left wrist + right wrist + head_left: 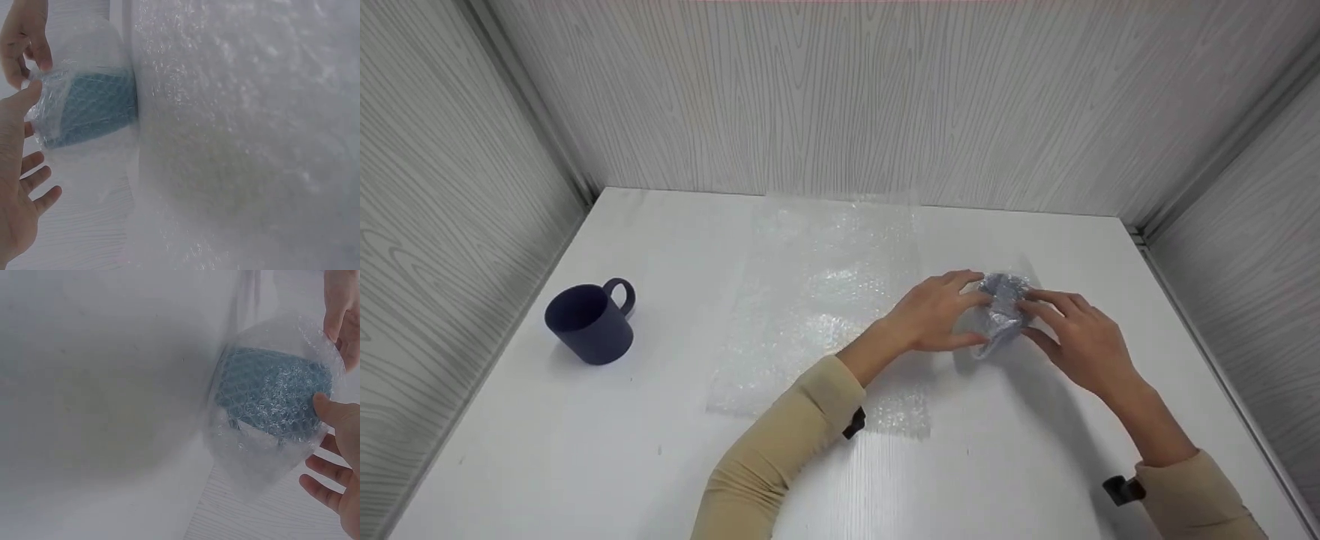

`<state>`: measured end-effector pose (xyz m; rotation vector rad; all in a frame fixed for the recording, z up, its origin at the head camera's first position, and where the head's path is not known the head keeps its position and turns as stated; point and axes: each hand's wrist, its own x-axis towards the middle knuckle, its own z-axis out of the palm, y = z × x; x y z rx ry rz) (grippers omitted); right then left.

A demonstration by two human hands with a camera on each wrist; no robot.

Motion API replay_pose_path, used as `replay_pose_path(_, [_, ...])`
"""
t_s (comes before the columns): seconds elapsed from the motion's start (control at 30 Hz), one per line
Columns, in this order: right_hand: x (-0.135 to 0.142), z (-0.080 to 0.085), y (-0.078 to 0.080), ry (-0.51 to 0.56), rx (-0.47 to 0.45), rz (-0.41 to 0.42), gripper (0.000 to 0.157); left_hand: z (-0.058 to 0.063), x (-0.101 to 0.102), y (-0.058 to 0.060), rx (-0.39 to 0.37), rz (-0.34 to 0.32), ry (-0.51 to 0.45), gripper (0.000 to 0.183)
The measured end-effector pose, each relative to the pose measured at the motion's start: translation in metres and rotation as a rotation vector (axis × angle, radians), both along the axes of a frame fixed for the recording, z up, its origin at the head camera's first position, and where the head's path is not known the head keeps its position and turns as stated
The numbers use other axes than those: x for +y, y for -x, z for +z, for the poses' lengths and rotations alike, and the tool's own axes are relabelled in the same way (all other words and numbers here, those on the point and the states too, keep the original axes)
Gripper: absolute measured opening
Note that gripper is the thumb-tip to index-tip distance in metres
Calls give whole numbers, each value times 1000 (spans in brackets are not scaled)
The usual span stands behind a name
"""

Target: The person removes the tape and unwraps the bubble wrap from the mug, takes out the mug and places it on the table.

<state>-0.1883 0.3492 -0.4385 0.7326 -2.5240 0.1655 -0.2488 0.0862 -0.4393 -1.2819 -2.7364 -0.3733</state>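
Observation:
A blue object in bubble wrap (1003, 306) is between the two hands at the right of the table. The wrap blurs its shape, so its kind cannot be told; loose wrap sticks out around the blue part (101, 107). From the left, the left hand (936, 313) holds the bundle with thumb and forefinger, its other fingers spread. On the opposite side the right hand (1081, 341) grips it, the thumb (323, 405) lying on the wrap and a finger partly hidden behind.
A flat sheet of bubble wrap (802, 300) covers the table's middle, partly under the left forearm. The dark blue mug (596, 330) stands at the left, handle toward the back right. Grey wood-grain panels (840, 97) enclose the white table (585, 457) at the back and sides.

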Motion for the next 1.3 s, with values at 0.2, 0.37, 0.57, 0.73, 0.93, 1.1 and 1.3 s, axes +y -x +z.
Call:
replay_pose_path(0.2, [5, 1, 1, -7, -4, -1, 45, 1, 3, -2, 22, -9, 9, 56])
replay_pose_path(0.37, [8, 2, 3, 3, -13, 3, 46, 0, 7, -2, 51, -4, 12, 52])
replay_pose_path(0.57, [8, 3, 2, 21, -20, 12, 45, -1, 10, -5, 67, 3, 5, 47])
replay_pose_path(0.73, [8, 3, 0, 29, -27, 15, 47, -2, 11, -4, 92, 2, 3, 47])
replay_pose_path(0.93, [6, 2, -6, 51, -47, 20, 48, -3, 10, -2, 106, -19, -23, 44])
replay_pose_path(1.1, [1, 1, -12, 85, -60, 10, 47, -4, 9, 1, 114, -30, -34, 46])
replay_pose_path(1.3, [-9, -2, -20, 172, -72, -10, 41, -4, 11, 4, 83, -16, -29, 46])
